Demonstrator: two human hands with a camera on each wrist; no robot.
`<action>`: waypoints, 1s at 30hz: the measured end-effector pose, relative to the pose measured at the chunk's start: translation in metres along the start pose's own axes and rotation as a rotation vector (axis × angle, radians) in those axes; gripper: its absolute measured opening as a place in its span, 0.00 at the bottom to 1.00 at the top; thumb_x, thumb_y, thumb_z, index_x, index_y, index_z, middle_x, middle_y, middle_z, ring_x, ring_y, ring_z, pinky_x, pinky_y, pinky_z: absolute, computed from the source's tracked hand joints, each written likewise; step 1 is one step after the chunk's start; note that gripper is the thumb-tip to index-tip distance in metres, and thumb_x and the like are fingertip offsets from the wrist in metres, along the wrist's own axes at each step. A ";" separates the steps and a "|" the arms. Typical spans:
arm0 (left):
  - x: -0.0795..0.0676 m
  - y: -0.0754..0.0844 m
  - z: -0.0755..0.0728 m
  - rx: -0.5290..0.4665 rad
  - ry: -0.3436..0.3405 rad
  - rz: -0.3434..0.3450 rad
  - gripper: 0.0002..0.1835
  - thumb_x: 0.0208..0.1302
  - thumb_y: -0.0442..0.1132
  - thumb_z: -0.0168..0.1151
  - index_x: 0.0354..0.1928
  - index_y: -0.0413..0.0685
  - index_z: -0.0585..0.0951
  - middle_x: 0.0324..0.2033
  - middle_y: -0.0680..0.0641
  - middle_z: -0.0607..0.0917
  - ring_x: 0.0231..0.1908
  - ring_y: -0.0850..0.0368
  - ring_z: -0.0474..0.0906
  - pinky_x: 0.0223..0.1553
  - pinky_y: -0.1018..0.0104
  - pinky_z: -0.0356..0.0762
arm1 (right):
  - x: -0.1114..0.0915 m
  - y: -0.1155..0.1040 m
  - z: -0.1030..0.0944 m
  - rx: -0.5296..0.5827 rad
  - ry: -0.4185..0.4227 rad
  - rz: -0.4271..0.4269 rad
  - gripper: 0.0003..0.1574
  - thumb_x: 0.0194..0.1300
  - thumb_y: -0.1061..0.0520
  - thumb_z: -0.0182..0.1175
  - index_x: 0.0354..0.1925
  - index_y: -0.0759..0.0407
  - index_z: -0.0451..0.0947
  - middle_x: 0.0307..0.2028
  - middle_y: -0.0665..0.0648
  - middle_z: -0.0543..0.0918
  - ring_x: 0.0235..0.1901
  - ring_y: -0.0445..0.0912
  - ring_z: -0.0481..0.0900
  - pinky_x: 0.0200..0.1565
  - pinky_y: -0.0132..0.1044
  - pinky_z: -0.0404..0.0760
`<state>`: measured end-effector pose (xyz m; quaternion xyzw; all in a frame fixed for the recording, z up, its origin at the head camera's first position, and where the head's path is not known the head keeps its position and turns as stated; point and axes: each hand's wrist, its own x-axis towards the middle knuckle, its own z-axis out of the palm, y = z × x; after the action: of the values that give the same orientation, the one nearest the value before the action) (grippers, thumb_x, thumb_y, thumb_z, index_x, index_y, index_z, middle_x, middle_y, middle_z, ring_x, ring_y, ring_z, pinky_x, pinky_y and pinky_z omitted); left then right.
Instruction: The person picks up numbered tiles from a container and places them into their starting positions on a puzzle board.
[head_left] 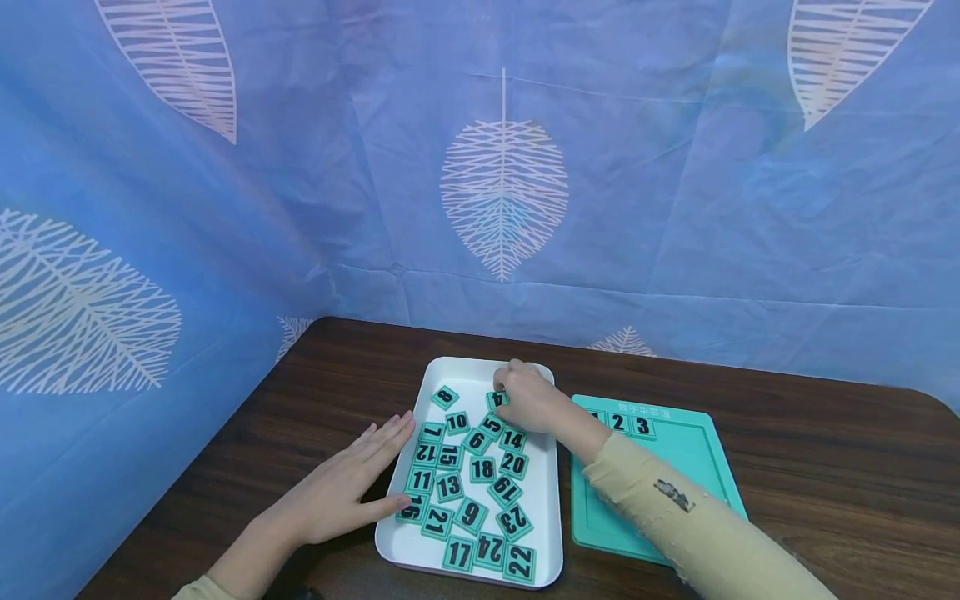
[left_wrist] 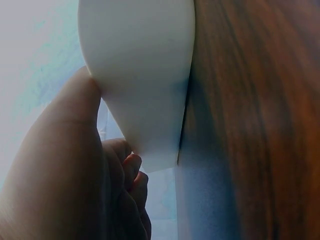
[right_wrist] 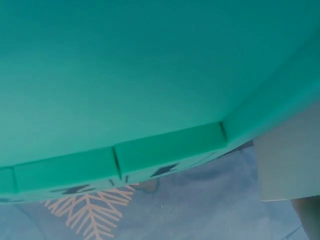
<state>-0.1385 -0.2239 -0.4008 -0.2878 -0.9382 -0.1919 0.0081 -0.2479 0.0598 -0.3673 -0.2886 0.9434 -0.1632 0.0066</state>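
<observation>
A white tray (head_left: 546,508) holds several loose green number tiles, face up and turned various ways. At its far end my right hand (head_left: 531,398) has thumb and fingers curled about the number 4 tile (head_left: 495,400), which they partly cover. My left hand (head_left: 337,483) rests on the tray's left rim with fingers extended, thumb near the 16 tile (head_left: 412,509). In the left wrist view, its fingers and thumb meet the tray wall (left_wrist: 140,85). Right of the tray lies a green board (head_left: 682,454), with tiles 1, 2 (head_left: 618,423) and 3 (head_left: 642,427) along its top edge.
The dark wooden table (head_left: 847,492) has a blue leaf-patterned cloth (head_left: 637,208) hanging behind it and at the left. My right forearm sleeve (head_left: 675,500) crosses over the board. In the right wrist view, the board (right_wrist: 125,75) fills most of the picture.
</observation>
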 end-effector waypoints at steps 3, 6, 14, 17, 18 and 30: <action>0.000 0.001 0.000 -0.003 -0.001 0.000 0.46 0.64 0.66 0.52 0.76 0.57 0.46 0.74 0.56 0.47 0.72 0.63 0.42 0.68 0.76 0.33 | -0.003 0.000 -0.004 0.043 0.015 0.050 0.15 0.56 0.56 0.69 0.34 0.61 0.72 0.32 0.55 0.70 0.34 0.49 0.66 0.34 0.41 0.69; 0.000 0.001 0.000 -0.004 -0.004 0.001 0.46 0.64 0.66 0.52 0.76 0.56 0.46 0.74 0.56 0.47 0.72 0.63 0.41 0.68 0.76 0.33 | -0.009 -0.001 -0.010 0.078 0.022 0.061 0.17 0.56 0.56 0.69 0.33 0.60 0.70 0.31 0.54 0.69 0.31 0.48 0.65 0.32 0.40 0.68; 0.000 0.002 -0.001 0.013 -0.013 -0.025 0.47 0.63 0.67 0.52 0.76 0.57 0.46 0.74 0.59 0.46 0.71 0.65 0.41 0.68 0.74 0.35 | -0.038 0.003 -0.030 0.149 0.045 0.060 0.22 0.61 0.55 0.66 0.51 0.61 0.75 0.37 0.55 0.75 0.32 0.46 0.70 0.33 0.39 0.73; 0.000 0.002 -0.001 0.013 -0.007 -0.015 0.46 0.64 0.66 0.52 0.76 0.56 0.46 0.74 0.57 0.47 0.72 0.63 0.42 0.68 0.73 0.35 | -0.050 0.007 -0.039 0.132 0.053 0.053 0.23 0.63 0.54 0.64 0.54 0.60 0.76 0.38 0.55 0.75 0.34 0.46 0.71 0.33 0.39 0.74; 0.000 0.002 -0.001 0.013 -0.003 -0.012 0.46 0.64 0.66 0.52 0.76 0.56 0.47 0.74 0.57 0.47 0.72 0.63 0.43 0.69 0.72 0.36 | -0.053 0.009 -0.041 0.130 0.056 0.051 0.22 0.63 0.54 0.64 0.53 0.61 0.76 0.38 0.55 0.75 0.33 0.46 0.70 0.32 0.39 0.73; 0.001 0.003 -0.001 0.007 -0.016 -0.039 0.46 0.63 0.67 0.52 0.76 0.58 0.46 0.74 0.59 0.46 0.71 0.66 0.41 0.69 0.71 0.37 | -0.085 0.042 -0.060 0.213 0.112 0.066 0.10 0.64 0.55 0.63 0.41 0.57 0.75 0.27 0.52 0.70 0.24 0.44 0.65 0.25 0.38 0.67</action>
<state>-0.1380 -0.2217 -0.3989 -0.2708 -0.9444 -0.1866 -0.0022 -0.2065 0.1577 -0.3304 -0.2456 0.9286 -0.2781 -0.0101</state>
